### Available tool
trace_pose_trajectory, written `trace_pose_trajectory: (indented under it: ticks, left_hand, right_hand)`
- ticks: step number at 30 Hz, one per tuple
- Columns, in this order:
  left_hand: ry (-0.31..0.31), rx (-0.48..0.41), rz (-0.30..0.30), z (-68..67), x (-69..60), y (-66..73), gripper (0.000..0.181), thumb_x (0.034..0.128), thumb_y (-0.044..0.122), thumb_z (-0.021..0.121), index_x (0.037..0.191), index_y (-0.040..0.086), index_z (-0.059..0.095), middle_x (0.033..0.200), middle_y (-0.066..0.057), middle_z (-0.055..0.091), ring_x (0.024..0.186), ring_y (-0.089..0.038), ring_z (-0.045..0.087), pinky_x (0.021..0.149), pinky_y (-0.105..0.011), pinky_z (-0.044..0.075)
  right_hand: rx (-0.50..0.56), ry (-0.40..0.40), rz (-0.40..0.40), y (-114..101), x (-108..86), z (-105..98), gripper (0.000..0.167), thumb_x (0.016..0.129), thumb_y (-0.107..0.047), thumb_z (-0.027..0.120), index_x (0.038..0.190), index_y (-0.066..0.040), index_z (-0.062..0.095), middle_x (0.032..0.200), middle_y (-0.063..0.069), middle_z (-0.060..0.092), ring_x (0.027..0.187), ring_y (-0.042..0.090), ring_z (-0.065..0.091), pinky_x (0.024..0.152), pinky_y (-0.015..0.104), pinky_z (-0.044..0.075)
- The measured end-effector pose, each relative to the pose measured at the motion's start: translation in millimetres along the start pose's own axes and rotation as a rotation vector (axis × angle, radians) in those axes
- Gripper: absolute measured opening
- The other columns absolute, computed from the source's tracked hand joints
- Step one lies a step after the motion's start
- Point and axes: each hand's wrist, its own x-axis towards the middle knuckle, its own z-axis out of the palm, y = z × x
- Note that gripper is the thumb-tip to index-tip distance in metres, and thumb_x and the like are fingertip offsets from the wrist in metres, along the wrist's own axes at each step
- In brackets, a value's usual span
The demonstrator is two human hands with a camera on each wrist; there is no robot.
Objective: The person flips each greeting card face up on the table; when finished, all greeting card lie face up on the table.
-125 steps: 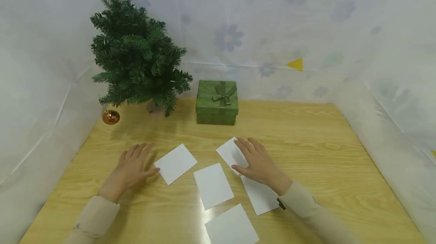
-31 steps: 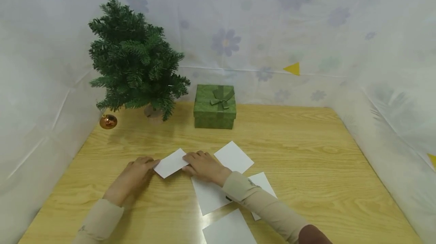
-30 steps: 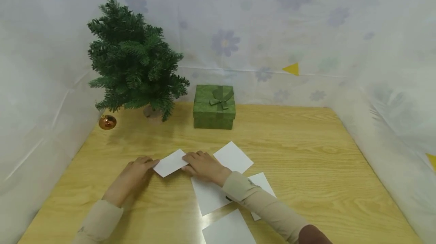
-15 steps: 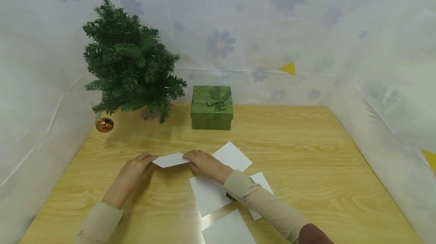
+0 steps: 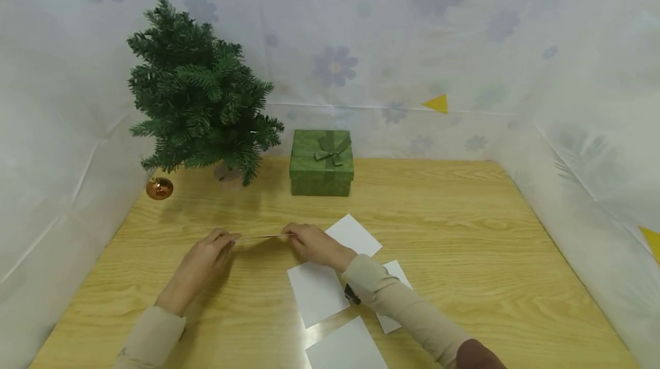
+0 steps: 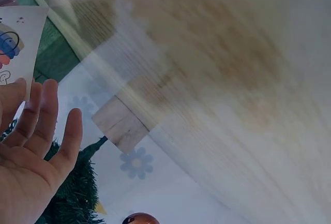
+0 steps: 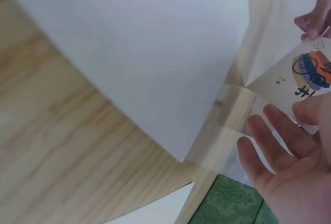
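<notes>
Between my hands a card [image 5: 263, 236] is held up off the table, seen edge-on in the head view. My left hand [image 5: 203, 257] pinches its left end and my right hand [image 5: 317, 246] its right end. Both wrist views show a printed face: the card [image 6: 23, 43] carries a colourful doodle in blue and orange, with small line marks. In the right wrist view my right hand [image 7: 289, 151] has its thumb on the card's near edge, other fingers spread. Close by my right hand lie more white cards, blank side up: one behind it [image 5: 356, 236] and one below it [image 5: 317, 293].
Another white card [image 5: 346, 347] lies at the table's front; one more [image 5: 389, 323] is partly under the right sleeve. A green gift box [image 5: 322, 165] with a bow stands at the back. Left of it is a small Christmas tree [image 5: 201, 94] with a copper bauble [image 5: 160, 188].
The right hand has left the card at the right and come over to the left one. Both hands have lifted that card and tipped it from flat, blank side showing, to edge-on.
</notes>
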Motion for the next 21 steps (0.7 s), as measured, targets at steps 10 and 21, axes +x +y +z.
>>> trace_pose_trajectory:
  ticks: [10, 21]
  left_hand:
    - [-0.001, -0.042, -0.078, -3.3, 1.9, 5.7, 0.034, 0.0878, -0.004, 0.062, 0.122, -0.006, 0.057, 0.096, -0.016, 0.064, 0.078, -0.026, 0.065, 0.064, -0.035, 0.054]
    - [-0.046, -0.090, -0.129, -3.8, 4.6, 8.8, 0.051, 0.0910, -0.002, 0.058, 0.139, -0.001, 0.039, 0.092, -0.016, 0.063, 0.078, -0.027, 0.063, 0.064, -0.041, 0.052]
  right_hand:
    - [0.141, 0.054, 0.045, -0.8, -2.5, -2.4, 0.023, 0.101, -0.010, 0.044, 0.118, -0.001, 0.057, 0.082, 0.006, 0.061, 0.060, 0.006, 0.043, 0.056, 0.019, 0.038]
    - [0.232, 0.088, 0.083, -2.4, -4.9, -5.8, 0.033, 0.100, -0.009, 0.045, 0.131, 0.001, 0.046, 0.110, 0.018, 0.065, 0.081, 0.014, 0.059, 0.066, 0.020, 0.046]
